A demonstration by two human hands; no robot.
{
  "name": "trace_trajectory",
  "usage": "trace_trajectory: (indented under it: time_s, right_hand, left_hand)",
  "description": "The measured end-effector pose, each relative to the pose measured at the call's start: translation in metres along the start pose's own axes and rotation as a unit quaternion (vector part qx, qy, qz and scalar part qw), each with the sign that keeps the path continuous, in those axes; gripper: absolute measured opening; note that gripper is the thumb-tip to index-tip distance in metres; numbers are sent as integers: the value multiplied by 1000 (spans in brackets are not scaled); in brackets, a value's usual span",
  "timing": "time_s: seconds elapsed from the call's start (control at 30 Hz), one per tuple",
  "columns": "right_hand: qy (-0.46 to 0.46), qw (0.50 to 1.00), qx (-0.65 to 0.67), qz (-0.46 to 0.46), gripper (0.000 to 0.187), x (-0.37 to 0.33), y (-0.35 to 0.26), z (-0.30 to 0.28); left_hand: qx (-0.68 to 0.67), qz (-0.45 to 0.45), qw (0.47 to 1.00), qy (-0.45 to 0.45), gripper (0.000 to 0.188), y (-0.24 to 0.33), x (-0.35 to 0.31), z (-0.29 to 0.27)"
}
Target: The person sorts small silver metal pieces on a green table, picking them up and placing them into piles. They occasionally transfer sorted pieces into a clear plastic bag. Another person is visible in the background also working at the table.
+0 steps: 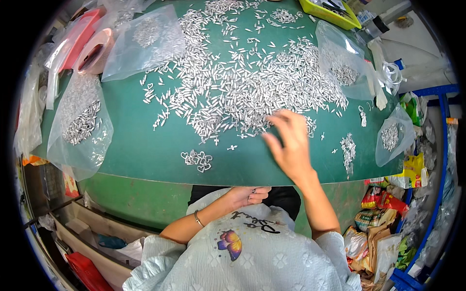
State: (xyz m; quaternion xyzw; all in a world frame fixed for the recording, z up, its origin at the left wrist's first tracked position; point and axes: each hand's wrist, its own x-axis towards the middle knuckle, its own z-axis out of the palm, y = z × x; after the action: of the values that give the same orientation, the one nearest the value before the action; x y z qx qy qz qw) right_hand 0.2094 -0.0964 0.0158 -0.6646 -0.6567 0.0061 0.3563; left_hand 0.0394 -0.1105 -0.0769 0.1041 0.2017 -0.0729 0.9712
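A large spread of small silver metal charms (262, 92) covers the middle of the green table (141, 155). My right hand (291, 145) reaches over the near edge of this spread, thumb and fingers apart, with nothing visible between them. Its fingertips are slightly blurred at the charms. Below the table edge, my left hand (250, 195) rests by my lap with curled fingers; whatever it may hold is hidden. Several heart-shaped charms (198, 159) form a small group left of my right hand. A narrow heap of charms (348, 150) lies to its right, and a lone cross charm (232, 147) to its left.
Clear plastic bags of metal pieces stand left (80, 119), far left (145, 39), far right (342, 63) and right (394, 133). A yellow tray (335, 12) sits at the back, a pink basket (87, 36) back left. Colourful packets (378, 208) and a blue rack (442, 145) are at the right.
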Motion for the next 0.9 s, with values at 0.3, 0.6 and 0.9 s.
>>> trace_trajectory:
  time_s: [0.3, 0.6, 0.9]
  right_hand:
    - [-73, 997, -13, -24, 25, -8, 26, -9]
    - [67, 989, -94, 95, 16, -17, 23, -27]
    - [-58, 975, -197, 87, 18, -24, -3, -10]
  left_hand:
    - [-65, -15, 998, -2, 33, -2, 3, -9]
    - [-80, 13, 996, 34, 18, -8, 6, -13]
    - [-83, 46, 995, 22, 21, -11, 6, -16]
